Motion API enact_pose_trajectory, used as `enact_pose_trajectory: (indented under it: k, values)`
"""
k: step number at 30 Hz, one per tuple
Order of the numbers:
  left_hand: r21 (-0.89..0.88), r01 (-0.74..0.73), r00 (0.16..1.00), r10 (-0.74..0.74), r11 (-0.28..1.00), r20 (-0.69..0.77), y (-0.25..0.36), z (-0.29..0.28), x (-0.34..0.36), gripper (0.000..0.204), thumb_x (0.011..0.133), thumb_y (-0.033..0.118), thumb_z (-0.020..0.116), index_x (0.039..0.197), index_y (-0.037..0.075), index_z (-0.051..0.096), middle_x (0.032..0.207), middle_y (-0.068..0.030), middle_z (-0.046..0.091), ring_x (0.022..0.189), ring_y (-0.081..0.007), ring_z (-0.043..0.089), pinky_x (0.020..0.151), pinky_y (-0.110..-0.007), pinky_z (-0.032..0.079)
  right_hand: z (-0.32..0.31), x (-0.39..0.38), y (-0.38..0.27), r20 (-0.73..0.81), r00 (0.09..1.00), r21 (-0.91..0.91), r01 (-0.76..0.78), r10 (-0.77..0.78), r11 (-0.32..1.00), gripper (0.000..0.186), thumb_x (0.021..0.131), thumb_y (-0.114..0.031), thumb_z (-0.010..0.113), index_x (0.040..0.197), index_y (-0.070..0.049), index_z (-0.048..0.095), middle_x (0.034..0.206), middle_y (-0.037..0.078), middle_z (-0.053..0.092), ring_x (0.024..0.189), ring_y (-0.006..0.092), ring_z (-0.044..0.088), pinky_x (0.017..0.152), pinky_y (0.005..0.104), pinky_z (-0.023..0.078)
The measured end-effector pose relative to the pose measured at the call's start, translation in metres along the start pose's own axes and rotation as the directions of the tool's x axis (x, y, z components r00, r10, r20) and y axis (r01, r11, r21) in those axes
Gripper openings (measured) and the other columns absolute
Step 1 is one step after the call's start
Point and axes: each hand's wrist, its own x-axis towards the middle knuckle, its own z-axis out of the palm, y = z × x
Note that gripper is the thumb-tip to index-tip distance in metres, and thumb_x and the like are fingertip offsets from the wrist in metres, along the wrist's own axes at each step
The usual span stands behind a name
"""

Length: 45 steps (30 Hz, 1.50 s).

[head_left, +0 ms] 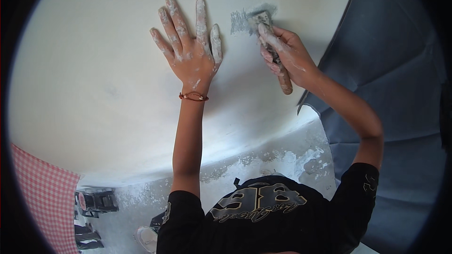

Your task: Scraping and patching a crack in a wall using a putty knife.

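Note:
My left hand (pixel 193 51) lies flat on the pale wall (pixel 117 47), its fingers spread and smeared with white paste. A reddish-brown cord bracelet (pixel 193 96) circles that wrist. My right hand (pixel 287 54), also smeared white, is wrapped around a putty knife (pixel 284 79) with a worn brown handle. The knife's blade end is up against the wall, at a rough grey patch (pixel 241 22) of short scratchy strokes. A darker grey smudge shows just above the blade. The blade's edge is partly hidden by the tool's coated head.
Dark grey sheeting (pixel 376 89) hangs along the right. A red-and-white checked cloth (pixel 44 193) hangs at lower left. White splatters mark the grey floor (pixel 132 207), where a black stool (pixel 101 202) and a whitish bucket (pixel 147 239) stand.

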Motion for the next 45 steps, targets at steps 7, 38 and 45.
enact_pose_trajectory:
  k: [7, 38, 45]
  values:
    - [0.000, 0.012, 0.999, -0.012, 1.000, -0.031, -0.004, 0.005, -0.002, 0.059, 0.099, 0.042, 0.051, 0.157, 0.031, 0.045, 0.166, -0.0200, 0.030, 0.153, -0.0386, 0.029, 0.124, -0.060, 0.014, 0.024, 0.011, 0.006, -0.050, 0.995, -0.005, 0.086, -0.086, 0.996, 0.031, 0.110, -0.032, 0.052, 0.112, -0.003, 0.063, 0.072, 0.002, 0.056, 0.052, 0.0062, 0.046, 0.044, 0.0229, 0.037]
    - [0.017, 0.003, 1.000, -0.002, 1.000, -0.021, -0.001, -0.001, 0.000, 0.062, 0.097, 0.040, 0.054, 0.156, 0.024, 0.046, 0.167, -0.0222, 0.027, 0.154, -0.0400, 0.025, 0.125, -0.058, 0.010, 0.034, 0.014, 0.012, -0.153, 0.985, 0.052, 0.087, -0.079, 0.995, 0.027, 0.107, -0.028, 0.058, 0.107, -0.002, 0.065, 0.066, -0.004, 0.047, 0.050, 0.0012, 0.034, 0.044, 0.0198, 0.029]
    - [0.030, 0.010, 1.000, -0.010, 0.999, -0.013, -0.002, 0.001, 0.001, 0.061, 0.097, 0.042, 0.054, 0.156, 0.028, 0.046, 0.166, -0.0213, 0.029, 0.153, -0.0397, 0.028, 0.124, -0.059, 0.013, 0.044, 0.020, 0.004, -0.191, 0.972, 0.046, 0.149, -0.138, 0.988, 0.029, 0.107, -0.029, 0.058, 0.104, -0.001, 0.064, 0.064, -0.004, 0.045, 0.049, 0.0020, 0.034, 0.043, 0.0207, 0.028]
